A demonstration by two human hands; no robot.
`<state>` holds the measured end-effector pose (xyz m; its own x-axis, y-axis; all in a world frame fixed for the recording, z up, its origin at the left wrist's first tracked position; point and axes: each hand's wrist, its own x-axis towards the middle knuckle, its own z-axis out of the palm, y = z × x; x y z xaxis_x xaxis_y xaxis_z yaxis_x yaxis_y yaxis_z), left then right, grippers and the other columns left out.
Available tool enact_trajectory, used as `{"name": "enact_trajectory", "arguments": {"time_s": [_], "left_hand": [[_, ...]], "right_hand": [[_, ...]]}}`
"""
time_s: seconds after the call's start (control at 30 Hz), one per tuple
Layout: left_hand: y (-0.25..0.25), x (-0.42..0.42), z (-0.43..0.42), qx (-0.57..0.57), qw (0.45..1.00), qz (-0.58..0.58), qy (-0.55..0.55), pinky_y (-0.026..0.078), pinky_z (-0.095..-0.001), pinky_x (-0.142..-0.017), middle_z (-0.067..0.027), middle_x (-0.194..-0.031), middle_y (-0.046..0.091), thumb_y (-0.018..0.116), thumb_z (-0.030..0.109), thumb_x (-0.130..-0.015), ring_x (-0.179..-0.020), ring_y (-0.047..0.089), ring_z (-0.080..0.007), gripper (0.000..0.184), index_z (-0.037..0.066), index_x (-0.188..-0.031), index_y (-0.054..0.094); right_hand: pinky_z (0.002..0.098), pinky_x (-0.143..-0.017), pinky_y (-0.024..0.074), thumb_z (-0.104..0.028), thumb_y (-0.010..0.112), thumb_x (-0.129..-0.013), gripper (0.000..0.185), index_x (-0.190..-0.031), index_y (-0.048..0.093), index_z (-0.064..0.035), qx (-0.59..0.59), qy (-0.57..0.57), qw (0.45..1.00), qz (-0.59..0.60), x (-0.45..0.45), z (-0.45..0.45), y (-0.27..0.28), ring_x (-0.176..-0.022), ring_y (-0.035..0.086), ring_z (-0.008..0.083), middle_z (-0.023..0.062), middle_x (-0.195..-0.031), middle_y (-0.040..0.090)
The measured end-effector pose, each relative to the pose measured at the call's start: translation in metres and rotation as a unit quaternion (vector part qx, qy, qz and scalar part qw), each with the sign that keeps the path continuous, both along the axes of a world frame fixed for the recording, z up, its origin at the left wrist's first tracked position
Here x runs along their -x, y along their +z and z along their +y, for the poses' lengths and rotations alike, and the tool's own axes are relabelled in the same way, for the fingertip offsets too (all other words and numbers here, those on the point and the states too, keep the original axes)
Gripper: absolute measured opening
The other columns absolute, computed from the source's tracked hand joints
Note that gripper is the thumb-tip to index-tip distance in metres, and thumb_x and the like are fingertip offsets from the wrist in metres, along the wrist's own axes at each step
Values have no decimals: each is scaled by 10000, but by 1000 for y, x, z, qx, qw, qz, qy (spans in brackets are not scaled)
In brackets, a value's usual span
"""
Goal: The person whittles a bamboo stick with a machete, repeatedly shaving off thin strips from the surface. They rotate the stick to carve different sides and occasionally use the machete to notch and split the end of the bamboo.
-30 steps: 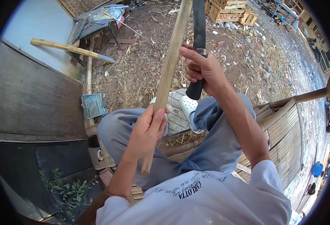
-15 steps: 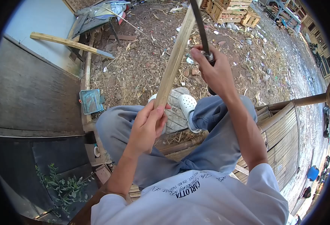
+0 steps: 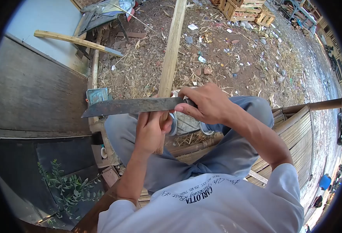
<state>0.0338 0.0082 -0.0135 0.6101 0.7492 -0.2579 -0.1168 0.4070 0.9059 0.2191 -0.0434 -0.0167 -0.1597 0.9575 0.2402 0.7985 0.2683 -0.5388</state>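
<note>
My left hand (image 3: pixel 150 130) is closed around the lower part of a long wooden stick (image 3: pixel 171 50), which points up and away between my knees. My right hand (image 3: pixel 206 104) grips the handle of a machete (image 3: pixel 134 106), with most of the handle hidden by the fingers. The dark blade lies crosswise over the stick, just above my left hand, its tip pointing left. From this view I cannot tell whether blade and stick touch.
A second wooden beam (image 3: pixel 77 41) slants at the upper left near a cluttered table (image 3: pixel 101 17). A blue basket (image 3: pixel 97 94) sits by the wall. Wooden crates (image 3: pixel 241 11) stand at the top. Bamboo slats (image 3: pixel 291 136) are at my right, a leafy plant (image 3: pixel 68 186) at lower left.
The machete has come down and turned from upright to crosswise over the stick. My right hand has moved down and left. The stick's upper end has swung left.
</note>
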Motion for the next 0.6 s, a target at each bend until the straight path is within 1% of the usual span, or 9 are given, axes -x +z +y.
{"name": "enact_trajectory", "arguments": {"time_s": [0.1, 0.13, 0.2, 0.27, 0.33, 0.4, 0.47, 0.53, 0.6], "left_hand": [[-14, 5, 1, -82, 996, 15, -20, 299, -197, -457, -17, -792, 486, 372, 84, -948, -540, 381, -42, 194, 8, -1056, 514], [-12, 5, -1, -81, 996, 15, -20, 299, -197, -457, -17, -792, 486, 372, 84, -948, -540, 381, -42, 194, 8, -1056, 514], [-3, 0, -7, -35, 999, -12, -10, 295, -186, -464, -4, -767, 476, 364, 99, -964, -545, 372, -29, 184, 5, -1024, 509], [-2, -2, -9, -76, 997, 10, -23, 307, -182, -467, 15, -716, 469, 375, 143, -996, -548, 372, -16, 183, 15, -995, 505], [-12, 5, -5, -146, 985, 77, -40, 320, -194, -467, 14, -697, 473, 374, 162, -1008, -542, 382, -21, 191, 25, -975, 504], [-9, 7, -5, -144, 984, 91, -48, 329, -202, -472, 12, -686, 472, 373, 161, -1009, -539, 385, -27, 194, 26, -972, 506], [-8, 6, -10, -145, 983, 100, -55, 339, -209, -476, 10, -675, 470, 371, 160, -1010, -536, 388, -32, 196, 27, -969, 508], [-15, 3, -14, -198, 973, 110, -50, 285, -163, -416, 12, -763, 470, 361, 174, -1019, -507, 337, -7, 186, 29, -1028, 478], [-12, 5, -10, -243, 962, 117, -37, 331, -193, -443, 9, -683, 472, 353, 189, -1020, -491, 366, -21, 224, 20, -973, 493]], "right_hand": [[439, -513, 425, -540, 525, -878, 513, -765, 573, -42, 1, -66, 995, -79, 4, 5, 1, -557, 574, 359, 159, -551, 538], [439, -513, 425, -540, 525, -878, 513, -765, 573, -42, 3, -66, 995, -78, 1, 7, 2, -557, 574, 359, 159, -551, 538], [436, -509, 438, -566, 522, -870, 558, -685, 545, -40, 34, -182, 982, -47, -7, 13, 5, -559, 582, 355, 147, -565, 555], [429, -507, 453, -564, 517, -876, 563, -673, 542, -40, 11, -154, 986, -69, -2, 6, 6, -539, 580, 357, 139, -559, 557], [427, -494, 453, -557, 517, -879, 555, -684, 558, -40, -16, -55, 991, -117, 4, 3, 2, -518, 574, 358, 139, -557, 557], [425, -478, 450, -572, 553, -850, 548, -664, 535, -57, 5, -179, 980, -85, -8, 17, 5, -491, 566, 346, 127, -546, 555], [430, -490, 453, -568, 554, -852, 553, -646, 530, -56, 0, -202, 977, -60, -15, 15, 9, -489, 563, 349, 130, -525, 544], [435, -497, 453, -555, 526, -875, 563, -642, 556, -43, -28, -78, 991, -104, 0, 0, 2, -500, 567, 357, 148, -507, 529], [431, -493, 451, -563, 520, -877, 578, -624, 552, -44, -16, -69, 991, -115, -5, 9, 2, -502, 569, 355, 155, -508, 527]]}}
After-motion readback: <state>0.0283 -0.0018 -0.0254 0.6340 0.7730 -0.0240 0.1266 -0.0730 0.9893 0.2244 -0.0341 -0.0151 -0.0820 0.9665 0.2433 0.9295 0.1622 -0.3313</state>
